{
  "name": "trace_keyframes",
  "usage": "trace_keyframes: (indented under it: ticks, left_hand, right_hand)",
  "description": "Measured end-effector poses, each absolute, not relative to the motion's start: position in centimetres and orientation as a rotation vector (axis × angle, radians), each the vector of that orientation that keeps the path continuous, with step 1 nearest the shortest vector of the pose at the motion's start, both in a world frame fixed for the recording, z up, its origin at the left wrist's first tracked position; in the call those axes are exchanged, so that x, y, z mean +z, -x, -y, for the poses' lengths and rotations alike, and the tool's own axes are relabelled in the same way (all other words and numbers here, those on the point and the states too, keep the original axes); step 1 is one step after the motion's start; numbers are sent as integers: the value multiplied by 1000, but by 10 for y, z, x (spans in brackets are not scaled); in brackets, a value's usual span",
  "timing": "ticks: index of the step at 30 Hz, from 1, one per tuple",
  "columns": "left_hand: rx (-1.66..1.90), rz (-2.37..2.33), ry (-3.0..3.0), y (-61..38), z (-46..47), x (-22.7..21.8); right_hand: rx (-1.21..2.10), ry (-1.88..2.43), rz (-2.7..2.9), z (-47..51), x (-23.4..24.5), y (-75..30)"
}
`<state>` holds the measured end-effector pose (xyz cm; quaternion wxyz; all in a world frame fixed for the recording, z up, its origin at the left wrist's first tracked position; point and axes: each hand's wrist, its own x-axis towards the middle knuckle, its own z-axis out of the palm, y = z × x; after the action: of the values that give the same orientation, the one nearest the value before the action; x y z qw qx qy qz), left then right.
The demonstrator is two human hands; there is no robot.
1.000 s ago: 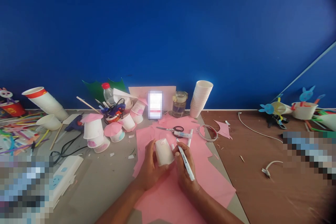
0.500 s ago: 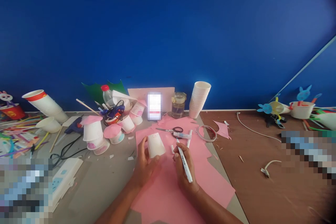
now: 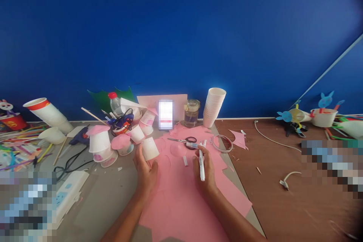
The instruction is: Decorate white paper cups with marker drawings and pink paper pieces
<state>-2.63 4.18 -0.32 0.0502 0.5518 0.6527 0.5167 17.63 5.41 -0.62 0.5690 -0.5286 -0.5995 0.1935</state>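
A white paper cup (image 3: 150, 149) is in my left hand (image 3: 146, 172), tilted, with the fingers and thumb around its side. My right hand (image 3: 206, 170) is closed around a white marker (image 3: 202, 166), its writing end hidden by the fingers. Both hands are above a large sheet of pink paper (image 3: 181, 200). On the paper between them lies a small white cap-like piece (image 3: 185, 161). Faint round outlines show on the pink paper beside the cup. Just beyond my right hand are scissors (image 3: 181, 141) and a small tube (image 3: 193, 145).
A tall stack of paper cups (image 3: 214, 107), a lidded jar (image 3: 192, 113) and a lit phone (image 3: 166, 114) stand at the back. A tape roll (image 3: 222, 143) lies right. Decorated cups (image 3: 99, 140), a glue gun (image 3: 81, 136) and a power strip (image 3: 70, 193) are left.
My left hand has moved left with the cup, away from the middle of the pink paper. My right hand has shifted slightly right and farther forward with the marker.
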Motion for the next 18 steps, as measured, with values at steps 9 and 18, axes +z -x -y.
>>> trace_keyframes:
  ticks: [9,18]
  left_hand:
    - [1437,-1898,-2146,10,-28,-1]
    - [1262,-1574,-2361,7,-25,1]
  right_hand:
    - [130,1218,1845,-55,-6,-176]
    - [57,1270,2061,-47,-10,-168]
